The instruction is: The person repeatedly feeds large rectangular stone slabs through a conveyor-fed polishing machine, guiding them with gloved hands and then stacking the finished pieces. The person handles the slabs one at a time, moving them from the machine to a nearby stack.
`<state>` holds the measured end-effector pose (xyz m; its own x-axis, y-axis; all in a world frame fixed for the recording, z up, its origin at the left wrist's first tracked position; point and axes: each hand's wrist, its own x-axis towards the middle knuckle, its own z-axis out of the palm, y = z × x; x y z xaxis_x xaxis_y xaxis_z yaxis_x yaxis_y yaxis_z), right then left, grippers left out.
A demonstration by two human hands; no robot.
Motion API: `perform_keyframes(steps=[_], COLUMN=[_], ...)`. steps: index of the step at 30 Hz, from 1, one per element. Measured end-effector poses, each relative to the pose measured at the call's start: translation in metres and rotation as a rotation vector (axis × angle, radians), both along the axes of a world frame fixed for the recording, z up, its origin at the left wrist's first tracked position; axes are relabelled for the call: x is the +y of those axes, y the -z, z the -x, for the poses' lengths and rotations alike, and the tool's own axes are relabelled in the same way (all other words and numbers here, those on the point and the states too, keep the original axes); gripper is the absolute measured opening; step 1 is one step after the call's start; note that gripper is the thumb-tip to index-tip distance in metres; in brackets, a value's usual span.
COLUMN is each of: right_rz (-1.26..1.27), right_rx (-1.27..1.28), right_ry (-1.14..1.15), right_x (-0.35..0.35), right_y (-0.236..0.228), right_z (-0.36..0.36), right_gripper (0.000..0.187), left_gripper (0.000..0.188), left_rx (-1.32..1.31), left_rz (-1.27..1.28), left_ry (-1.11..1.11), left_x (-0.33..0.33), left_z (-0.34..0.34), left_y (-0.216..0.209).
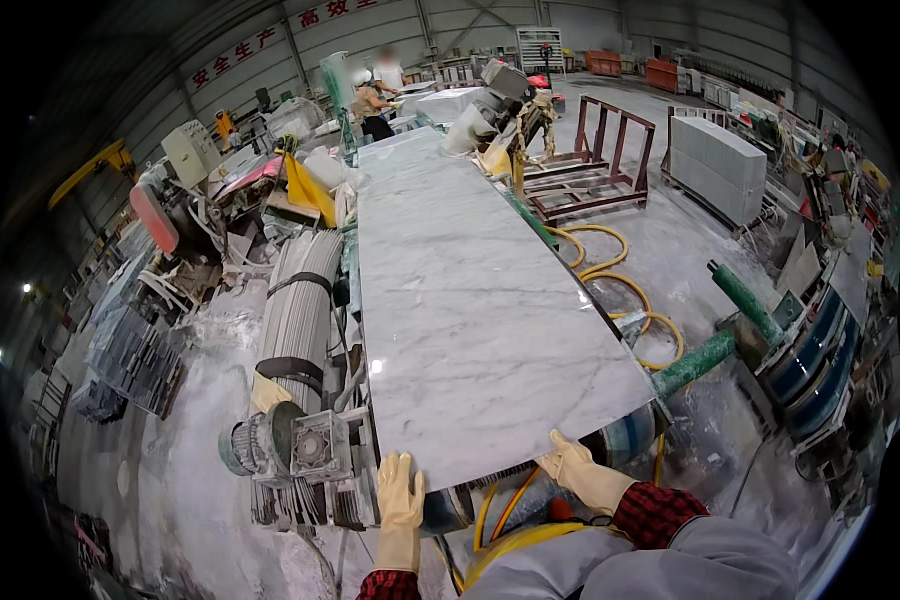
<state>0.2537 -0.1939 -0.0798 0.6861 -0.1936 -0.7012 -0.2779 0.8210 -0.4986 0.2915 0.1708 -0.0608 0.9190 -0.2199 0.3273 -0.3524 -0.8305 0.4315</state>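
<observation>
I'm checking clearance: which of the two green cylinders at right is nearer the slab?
The lower cylinder, beside the pale slab; the upper cylinder lies farther right.

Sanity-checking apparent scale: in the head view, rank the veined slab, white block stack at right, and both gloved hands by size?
Largest to smallest:
1. Veined slab
2. White block stack
3. Left gloved hand and right gloved hand: too alike to rank

Nearness to the camera enlarges the hands.

2 people (374,103) — far back, looped yellow hose (681,343), brown metal rack (646,158), pale block stack (715,170) — at right
</observation>
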Motion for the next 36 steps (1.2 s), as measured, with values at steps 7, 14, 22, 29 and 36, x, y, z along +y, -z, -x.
perform_keyframes(steps=[7,14,22,29,36], right_rz=[0.075,0.147,0.037,-0.054,-0.094], right_rx=[0.024,0.100,0.104,-0.046,-0.097], right_ry=[-0.047,-0.241,-0.117,-0.096,-0.123], right_x=[0.003,-0.029,-0.016,-0.020,-0.021], right_y=[-0.017,0.005,0.006,0.014,0.015], right_z=[0.003,0.072,0.107,0.116,0.117], right_gripper=[0.056,0.048,0.046,0.039,0.051], left_gripper=[0.049,0.057,0.071,0.070,0.067], left_rx=[-0.009,0.144,0.195,0.067,-0.006], left_rz=[0.100,0.045,-0.096,-0.182,-0.148], left_ry=[-0.006,0.043,0.146,0.197,0.195], left_x=[-0.004,-0.012,0.004,0.000,-0.003], left_z=[0.008,0.073,0.078,0.018,-0.036], left_y=[-0.009,-0.030,-0.024,-0.021,-0.017])
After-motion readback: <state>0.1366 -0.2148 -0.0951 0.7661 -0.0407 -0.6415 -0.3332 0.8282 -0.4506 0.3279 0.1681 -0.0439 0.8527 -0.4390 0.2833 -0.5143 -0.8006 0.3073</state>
